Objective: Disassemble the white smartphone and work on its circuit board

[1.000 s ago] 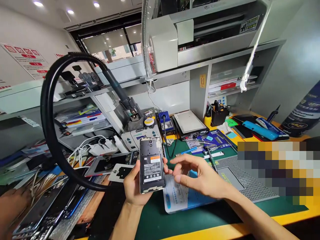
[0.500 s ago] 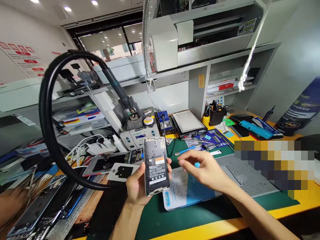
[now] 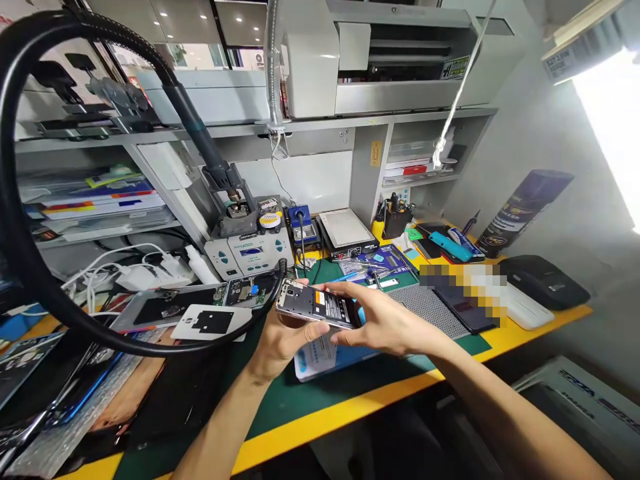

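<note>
One phone (image 3: 314, 305), battery (image 3: 334, 308) exposed and facing up, was held above the surface (image 3: 275, 410): left hand (image 3: 284, 341) gripping it from beneath, thumb along the near edge; right hand (image 3: 377, 317) clasping its battery end.

Desk (image 3: 350, 415), back edge, left to right: white power strip (image 3: 155, 272), cables plugged in; rework station (image 3: 247, 252), yellow-labelled tin (image 3: 271, 220) on top; flat-topped heating plate (image 3: 345, 230); black tool holder (image 3: 399, 225) beside yellow bottle (image 3: 379, 227). Back right corner: purple-capped aerosol can (image 3: 517, 210). Right edge: black case (image 3: 545, 281). Thick black hose (image 3: 11, 220) loops over left end.
</note>
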`<state>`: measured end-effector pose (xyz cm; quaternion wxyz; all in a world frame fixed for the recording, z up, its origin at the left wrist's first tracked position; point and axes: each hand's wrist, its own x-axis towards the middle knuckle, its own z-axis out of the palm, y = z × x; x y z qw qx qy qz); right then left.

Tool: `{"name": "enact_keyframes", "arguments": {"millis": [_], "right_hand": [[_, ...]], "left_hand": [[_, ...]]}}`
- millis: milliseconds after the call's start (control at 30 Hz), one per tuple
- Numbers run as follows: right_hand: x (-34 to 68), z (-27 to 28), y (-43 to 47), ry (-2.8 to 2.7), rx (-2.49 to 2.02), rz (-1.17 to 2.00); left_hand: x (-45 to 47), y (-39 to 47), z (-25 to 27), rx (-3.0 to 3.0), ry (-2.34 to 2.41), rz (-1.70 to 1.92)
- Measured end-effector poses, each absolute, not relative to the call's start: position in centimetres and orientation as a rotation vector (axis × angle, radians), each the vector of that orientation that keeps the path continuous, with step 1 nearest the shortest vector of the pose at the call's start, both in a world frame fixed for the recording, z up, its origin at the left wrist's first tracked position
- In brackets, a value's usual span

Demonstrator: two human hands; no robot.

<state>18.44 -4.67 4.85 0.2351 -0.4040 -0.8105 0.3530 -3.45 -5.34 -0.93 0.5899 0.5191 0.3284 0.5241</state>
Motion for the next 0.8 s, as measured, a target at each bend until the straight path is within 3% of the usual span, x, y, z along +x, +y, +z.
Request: {"name": "enact_keyframes", "arguments": {"millis": [200,400,800], "right_hand": [[20.4,4.1,-3.3,-2.333,-1.179,0.97],[21.6,3.6,-3.2,-2.524,-1.223,0.968],[21.5,4.8,-2.7,-2.589,-1.286,0.872]], "left_hand": [[-6.6,-4.6,0.9,1.457,0.846,0.926],[-6.7,-4.9,0.7,2.055,1.219,0.552],[-6.0,-5.6,1.0,2.262,1.295,0.43]]}}
